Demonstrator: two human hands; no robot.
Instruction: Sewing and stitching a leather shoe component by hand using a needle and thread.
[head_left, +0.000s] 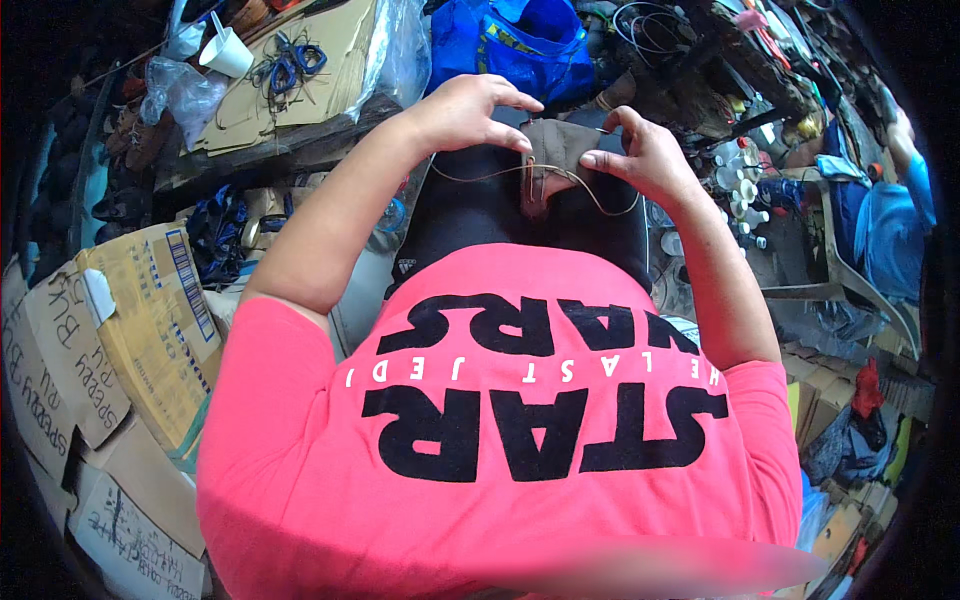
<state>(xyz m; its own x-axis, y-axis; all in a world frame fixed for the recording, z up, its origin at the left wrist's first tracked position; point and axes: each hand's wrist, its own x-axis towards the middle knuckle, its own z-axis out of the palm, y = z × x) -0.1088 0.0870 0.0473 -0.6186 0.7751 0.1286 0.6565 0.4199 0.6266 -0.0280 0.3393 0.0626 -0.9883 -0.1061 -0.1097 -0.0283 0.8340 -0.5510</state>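
A grey-brown shoe upper (pixel 558 143) lies across my lap between my knees, with a paler tan part at its near end. A long light thread (pixel 480 178) runs from its left edge, looping out to the left and round to the right over it. My left hand (pixel 475 112) grips the left edge, thumb on the near side and forefinger curved over the far side. On the right edge, my right hand (pixel 648 158) holds the upper with thumb on top and fingers bent behind. Whether a needle is between the fingers is too small to make out.
Ahead sits a blue bag (pixel 515 45). At the far left, blue-handled scissors (pixel 285 75) lie on cardboard sheets (pixel 335 50), beside a white cup (pixel 228 52). Cardboard boxes (pixel 150 320) crowd the left side. Several small bottles (pixel 742 190) stand at right, near blue cloth (pixel 890 240).
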